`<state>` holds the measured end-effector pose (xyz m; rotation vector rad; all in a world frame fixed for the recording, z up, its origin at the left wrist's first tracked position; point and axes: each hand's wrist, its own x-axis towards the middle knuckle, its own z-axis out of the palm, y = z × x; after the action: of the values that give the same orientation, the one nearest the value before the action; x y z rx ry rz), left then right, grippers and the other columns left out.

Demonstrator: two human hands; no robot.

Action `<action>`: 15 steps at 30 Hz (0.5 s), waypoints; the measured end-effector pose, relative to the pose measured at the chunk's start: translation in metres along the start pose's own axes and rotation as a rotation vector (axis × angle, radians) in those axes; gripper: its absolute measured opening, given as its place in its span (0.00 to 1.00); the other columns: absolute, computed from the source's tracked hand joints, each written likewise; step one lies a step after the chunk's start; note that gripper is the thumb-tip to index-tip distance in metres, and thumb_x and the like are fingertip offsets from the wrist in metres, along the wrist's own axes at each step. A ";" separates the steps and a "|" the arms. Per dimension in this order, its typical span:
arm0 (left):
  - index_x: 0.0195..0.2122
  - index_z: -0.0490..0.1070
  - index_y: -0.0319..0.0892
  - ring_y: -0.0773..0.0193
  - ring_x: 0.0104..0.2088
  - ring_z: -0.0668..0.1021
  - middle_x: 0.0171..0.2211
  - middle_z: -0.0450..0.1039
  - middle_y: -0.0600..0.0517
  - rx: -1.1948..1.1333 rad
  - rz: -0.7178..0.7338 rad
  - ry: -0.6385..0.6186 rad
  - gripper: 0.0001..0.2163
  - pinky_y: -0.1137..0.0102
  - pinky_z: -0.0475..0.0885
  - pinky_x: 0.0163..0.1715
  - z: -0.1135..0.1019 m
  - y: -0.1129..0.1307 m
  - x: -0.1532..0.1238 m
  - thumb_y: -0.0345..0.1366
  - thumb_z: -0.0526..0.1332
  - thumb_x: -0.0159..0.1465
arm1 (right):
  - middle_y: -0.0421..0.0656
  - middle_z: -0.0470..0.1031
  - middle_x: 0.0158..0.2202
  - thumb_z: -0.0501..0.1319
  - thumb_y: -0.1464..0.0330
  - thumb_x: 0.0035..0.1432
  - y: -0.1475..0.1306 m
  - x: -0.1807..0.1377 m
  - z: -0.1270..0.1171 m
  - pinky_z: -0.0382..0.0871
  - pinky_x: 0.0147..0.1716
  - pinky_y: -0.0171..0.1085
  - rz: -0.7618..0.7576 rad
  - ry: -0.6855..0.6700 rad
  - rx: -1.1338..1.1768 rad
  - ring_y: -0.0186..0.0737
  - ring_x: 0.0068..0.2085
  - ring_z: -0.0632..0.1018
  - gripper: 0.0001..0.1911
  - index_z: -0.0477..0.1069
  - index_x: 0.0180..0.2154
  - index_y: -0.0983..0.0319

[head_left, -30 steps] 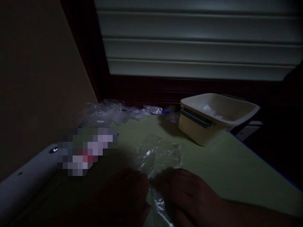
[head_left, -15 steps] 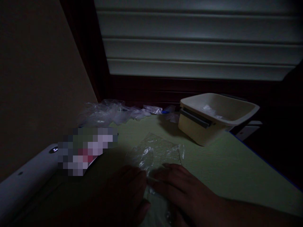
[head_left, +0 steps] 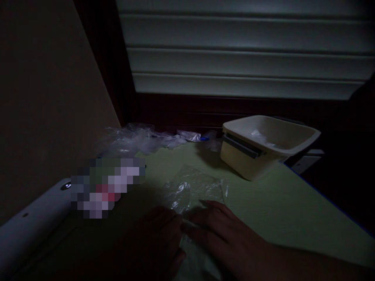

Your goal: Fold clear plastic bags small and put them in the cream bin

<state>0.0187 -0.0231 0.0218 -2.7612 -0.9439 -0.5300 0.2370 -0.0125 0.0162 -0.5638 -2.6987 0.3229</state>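
Observation:
A clear plastic bag (head_left: 199, 183) lies crinkled on the pale green tabletop, its near part running under and between my hands. My left hand (head_left: 164, 234) is in deep shadow at the bag's left edge, fingers curled together on the plastic and the thumb lower down. From the right, my right hand (head_left: 222, 234) reaches across the bag with its fingers stretched out over the film, the fingertips close to my left hand. What lies under both palms is hidden.
A cream plastic bin (head_left: 243, 160) with a dark grey handle stands at the back right, some clear plastic inside. Crumpled clear bags (head_left: 137, 138) line the back edge, near a small blue object (head_left: 204, 138). At left are a blurred-out item (head_left: 108, 187) and a white bar (head_left: 38, 218).
My right hand's fingers have shifted slightly over the plastic. A shiny spot near the bottom is now hidden. My left hand has barely moved.

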 end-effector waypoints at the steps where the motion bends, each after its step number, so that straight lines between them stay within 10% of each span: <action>1: 0.30 0.71 0.39 0.62 0.33 0.75 0.32 0.75 0.54 0.002 0.010 0.014 0.05 0.67 0.70 0.36 0.001 -0.001 0.000 0.30 0.66 0.54 | 0.56 0.69 0.56 0.56 0.60 0.62 0.000 0.000 0.000 0.57 0.58 0.56 -0.007 0.012 -0.002 0.50 0.57 0.68 0.27 0.58 0.60 0.66; 10: 0.30 0.67 0.41 0.62 0.29 0.74 0.32 0.75 0.53 -0.041 0.084 0.127 0.03 0.66 0.69 0.31 0.008 -0.005 -0.005 0.27 0.59 0.56 | 0.46 0.77 0.34 0.52 0.73 0.63 -0.008 0.003 0.003 0.65 0.54 0.44 0.025 0.191 -0.022 0.41 0.42 0.77 0.09 0.70 0.41 0.63; 15: 0.32 0.70 0.40 0.61 0.34 0.75 0.34 0.75 0.53 0.011 0.012 -0.023 0.03 0.66 0.70 0.38 0.004 0.001 -0.006 0.28 0.62 0.57 | 0.44 0.75 0.29 0.52 0.77 0.62 -0.007 0.005 0.004 0.69 0.39 0.39 0.033 0.210 0.020 0.39 0.33 0.75 0.09 0.69 0.34 0.62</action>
<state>0.0157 -0.0262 0.0155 -2.7664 -0.9324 -0.4910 0.2285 -0.0175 0.0165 -0.6018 -2.4839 0.2825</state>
